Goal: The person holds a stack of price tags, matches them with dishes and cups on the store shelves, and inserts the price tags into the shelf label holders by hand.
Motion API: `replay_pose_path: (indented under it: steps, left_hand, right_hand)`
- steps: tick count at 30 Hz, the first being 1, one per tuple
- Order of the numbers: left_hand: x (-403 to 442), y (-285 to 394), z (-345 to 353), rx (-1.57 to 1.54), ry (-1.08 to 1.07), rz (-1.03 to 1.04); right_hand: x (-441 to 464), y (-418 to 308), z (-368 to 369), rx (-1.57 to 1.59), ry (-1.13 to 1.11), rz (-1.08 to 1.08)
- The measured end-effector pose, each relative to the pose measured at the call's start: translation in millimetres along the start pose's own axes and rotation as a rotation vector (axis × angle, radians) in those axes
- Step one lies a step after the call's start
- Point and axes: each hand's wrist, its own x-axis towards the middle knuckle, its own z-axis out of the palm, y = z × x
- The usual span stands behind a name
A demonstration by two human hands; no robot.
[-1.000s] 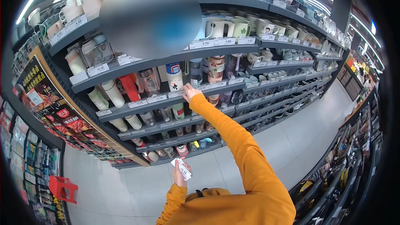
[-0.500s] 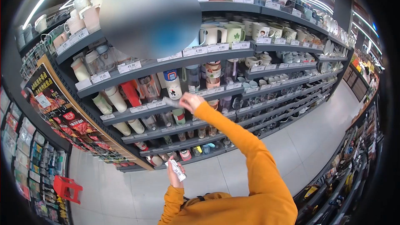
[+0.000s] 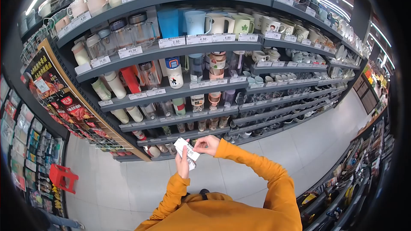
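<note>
Several white price tags with black print overlap in front of my chest, fanned at different angles. My left hand is closed on them from below, with its thumb across their face. My right hand is pinched at the right edge of the upper tag, its fingers curled. Beyond my hands stands a shelf unit with tumblers and bottles, among them a white bottle with a blue lid. A row of price labels runs along the shelf edge beneath that bottle.
Mugs and jugs fill the upper shelves. A red stool stands on the tiled floor at left, near hanging packaged goods. Another shelf borders the aisle at right. At lower left, part of a person's leg shows.
My right hand has come down from the shelf edge to my left hand, bringing a price tag to those held there. A person's leg has appeared at lower left.
</note>
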Motion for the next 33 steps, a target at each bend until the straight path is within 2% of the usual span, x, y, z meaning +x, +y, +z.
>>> replay_pose_path:
  steps: [3,4,5,8,9,11,16,21,24,29,30,33]
  left_hand:
    - [-6,0,1,-0.009,-0.073,-0.030]
    - [-8,2,0,-0.005,-0.103,-0.047]
    - [-7,0,-1,-0.045,-0.106,-0.054]
    - [-3,-12,-7,-0.177,-0.125,-0.114]
    - [-3,-16,-11,-0.176,-0.115,-0.110]
    - [-1,-24,-17,-0.179,-0.095,-0.102]
    - [2,-12,-19,-0.251,-0.013,-0.175]
    - [36,-8,-24,-0.259,-0.111,-0.238]
    - [63,-3,-21,-0.253,-0.174,-0.321]
    - [98,23,-8,-0.202,-0.309,-0.243]
    - [103,23,-10,-0.185,-0.324,-0.250]
    - [120,19,-21,-0.155,-0.328,-0.253]
  right_hand:
    - [-2,-8,-15,-0.184,-0.128,0.057]
    - [1,-23,-29,-0.298,-0.136,0.002]
    - [9,-45,-48,-0.400,-0.006,-0.132]
    - [55,-90,-125,-0.550,0.449,-0.253]
    - [67,-121,-149,-0.664,0.598,-0.357]
    - [96,-143,-188,-0.764,0.829,-0.349]
    - [146,-137,-230,-1.056,0.826,-0.257]
    - [173,-126,-256,-1.148,0.835,-0.241]
    - [177,-135,-271,-1.094,0.741,-0.242]
    - [182,-145,-286,-0.973,0.682,-0.334]
    - [178,-148,-282,-0.991,0.722,-0.419]
    - [145,-157,-240,-0.800,0.923,-0.466]
